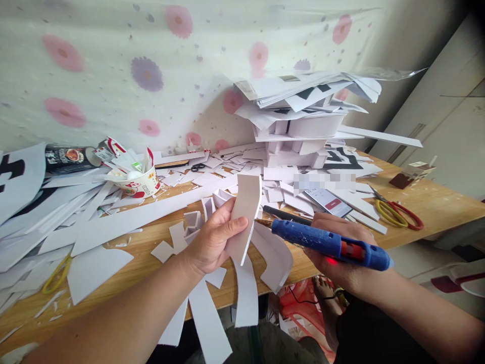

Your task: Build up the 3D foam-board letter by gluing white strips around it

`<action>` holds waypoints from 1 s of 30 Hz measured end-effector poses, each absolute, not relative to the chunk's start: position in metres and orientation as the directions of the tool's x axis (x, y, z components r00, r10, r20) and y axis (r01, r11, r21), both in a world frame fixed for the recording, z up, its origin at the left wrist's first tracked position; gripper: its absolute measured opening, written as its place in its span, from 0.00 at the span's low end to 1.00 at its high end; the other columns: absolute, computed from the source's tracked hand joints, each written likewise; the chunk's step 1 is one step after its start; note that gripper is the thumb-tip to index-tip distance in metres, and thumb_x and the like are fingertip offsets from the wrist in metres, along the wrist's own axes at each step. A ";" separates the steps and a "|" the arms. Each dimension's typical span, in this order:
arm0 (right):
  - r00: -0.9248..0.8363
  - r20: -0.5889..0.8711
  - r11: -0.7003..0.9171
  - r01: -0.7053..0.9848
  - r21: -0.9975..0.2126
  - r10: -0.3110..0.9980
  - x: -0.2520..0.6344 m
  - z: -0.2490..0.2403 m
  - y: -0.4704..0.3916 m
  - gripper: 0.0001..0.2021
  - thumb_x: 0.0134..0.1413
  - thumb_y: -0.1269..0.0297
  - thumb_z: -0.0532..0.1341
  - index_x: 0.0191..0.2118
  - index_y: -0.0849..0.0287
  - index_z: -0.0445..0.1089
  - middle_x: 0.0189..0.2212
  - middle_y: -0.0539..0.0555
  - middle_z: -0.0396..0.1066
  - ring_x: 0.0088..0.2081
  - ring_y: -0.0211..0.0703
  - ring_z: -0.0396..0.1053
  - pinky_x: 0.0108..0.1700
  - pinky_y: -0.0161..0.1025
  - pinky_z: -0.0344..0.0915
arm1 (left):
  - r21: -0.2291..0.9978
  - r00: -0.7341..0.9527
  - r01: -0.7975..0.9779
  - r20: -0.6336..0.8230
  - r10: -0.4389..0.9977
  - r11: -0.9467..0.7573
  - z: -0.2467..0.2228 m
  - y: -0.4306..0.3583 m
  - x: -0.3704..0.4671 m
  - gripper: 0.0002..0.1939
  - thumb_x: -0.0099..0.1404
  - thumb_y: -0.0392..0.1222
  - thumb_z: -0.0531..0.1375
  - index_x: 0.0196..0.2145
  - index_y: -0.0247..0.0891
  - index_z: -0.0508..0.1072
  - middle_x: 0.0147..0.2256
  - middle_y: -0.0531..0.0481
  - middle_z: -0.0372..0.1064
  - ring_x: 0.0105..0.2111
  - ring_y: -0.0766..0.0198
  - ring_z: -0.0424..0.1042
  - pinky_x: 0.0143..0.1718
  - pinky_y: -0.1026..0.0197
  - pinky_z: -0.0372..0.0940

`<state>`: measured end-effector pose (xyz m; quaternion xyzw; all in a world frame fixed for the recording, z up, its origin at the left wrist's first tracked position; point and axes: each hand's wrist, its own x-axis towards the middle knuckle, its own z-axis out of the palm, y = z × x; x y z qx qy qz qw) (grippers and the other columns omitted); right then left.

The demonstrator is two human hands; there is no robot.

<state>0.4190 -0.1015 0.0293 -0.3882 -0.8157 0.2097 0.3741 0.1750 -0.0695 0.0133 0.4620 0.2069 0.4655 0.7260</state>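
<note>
My left hand (216,233) pinches a curved piece of white foam board (247,194) between thumb and fingers, holding it upright above the table's front edge. In my right hand (335,247) is a blue hot glue gun (326,241), its nozzle pointing left at the board's right edge. The nozzle tip is at or very near that edge; whether it touches I cannot tell. A red light glows under the gun. Beneath my hands lie curved white strips (246,296) and another bent piece (273,258). Small folded white pieces (193,221) sit just left of the held board.
White offcuts (109,217) cover much of the wooden table (450,194). Red-and-yellow scissors (399,212) and a phone (328,201) lie at right. A paper tub (138,182) stands left, near a dark can (71,157). Stacked white boards (303,121) rise at the back.
</note>
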 end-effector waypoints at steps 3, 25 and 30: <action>-0.411 0.464 0.619 0.475 -0.626 0.785 0.419 0.028 -0.100 0.09 0.46 0.75 0.57 0.24 0.56 0.58 0.21 0.47 0.58 0.24 0.38 0.57 0.26 0.37 0.53 | 0.862 0.494 -0.487 0.137 0.859 0.143 0.013 -0.069 0.175 0.19 0.63 0.40 0.63 0.52 0.41 0.68 0.26 0.55 0.66 0.23 0.73 0.63 0.29 0.71 0.63; -0.331 0.505 0.597 0.562 -0.573 0.797 0.425 0.034 -0.099 0.07 0.52 0.70 0.57 0.26 0.55 0.60 0.21 0.48 0.60 0.24 0.39 0.59 0.26 0.38 0.56 | 0.885 0.523 -0.437 0.103 0.846 0.162 0.013 -0.071 0.172 0.18 0.63 0.38 0.64 0.51 0.42 0.69 0.32 0.55 0.68 0.24 0.73 0.67 0.26 0.71 0.62; -0.317 0.530 0.604 0.572 -0.555 0.787 0.425 0.036 -0.098 0.06 0.52 0.71 0.58 0.26 0.55 0.62 0.21 0.49 0.61 0.23 0.39 0.60 0.26 0.39 0.58 | 0.891 0.526 -0.421 0.086 0.846 0.171 0.014 -0.071 0.171 0.19 0.63 0.38 0.64 0.52 0.41 0.69 0.32 0.54 0.68 0.24 0.73 0.66 0.26 0.71 0.62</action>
